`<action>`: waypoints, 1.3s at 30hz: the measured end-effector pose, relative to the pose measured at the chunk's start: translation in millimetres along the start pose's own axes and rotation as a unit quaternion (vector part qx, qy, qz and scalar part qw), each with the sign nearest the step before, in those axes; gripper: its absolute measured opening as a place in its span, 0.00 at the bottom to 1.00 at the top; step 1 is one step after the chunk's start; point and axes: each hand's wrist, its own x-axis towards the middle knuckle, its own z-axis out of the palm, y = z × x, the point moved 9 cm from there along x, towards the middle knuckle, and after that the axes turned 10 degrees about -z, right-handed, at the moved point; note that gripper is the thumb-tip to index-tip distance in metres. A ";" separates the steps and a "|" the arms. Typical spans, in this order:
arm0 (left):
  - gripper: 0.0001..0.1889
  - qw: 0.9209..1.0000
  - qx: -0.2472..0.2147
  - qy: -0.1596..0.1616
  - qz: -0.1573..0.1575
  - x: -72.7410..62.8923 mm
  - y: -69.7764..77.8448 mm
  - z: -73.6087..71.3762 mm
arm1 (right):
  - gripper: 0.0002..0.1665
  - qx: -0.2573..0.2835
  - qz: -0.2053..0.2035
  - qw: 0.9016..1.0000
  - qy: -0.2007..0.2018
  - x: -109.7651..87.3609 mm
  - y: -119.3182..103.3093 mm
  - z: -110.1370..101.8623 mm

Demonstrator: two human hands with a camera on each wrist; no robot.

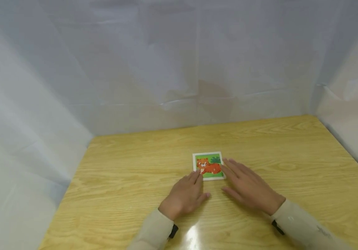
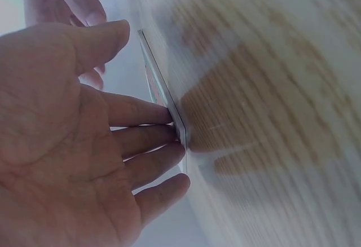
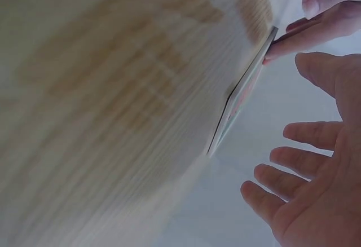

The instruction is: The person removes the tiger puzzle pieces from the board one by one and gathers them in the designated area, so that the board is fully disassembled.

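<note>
A thin square picture card [image 1: 209,166] lies flat on the wooden table, showing an orange tiger on green inside a white border. My left hand [image 1: 183,194] reaches its near left corner, with extended fingers whose tips touch the edge and overlap it slightly. In the left wrist view those fingertips meet the side of the card [image 2: 163,92], and the thumb stands away from it. Beside the right edge is my right hand [image 1: 251,189], its fingers stretched out and gripping nothing. The right wrist view shows the right hand's fingers [image 3: 299,165] raised above the table, apart from the card.
The light wooden table [image 1: 129,163] carries the card near its middle. White sheeting [image 1: 166,62] hangs along the back edge and on both sides. Both forearms, in pale sleeves with dark wrist straps, come in from the front.
</note>
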 end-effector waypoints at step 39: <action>0.24 0.997 -0.045 0.033 0.051 3.9 1.1 -10.0 | 0.30 0.076 0.000 0.990 -0.121 38.1 18.5 49.2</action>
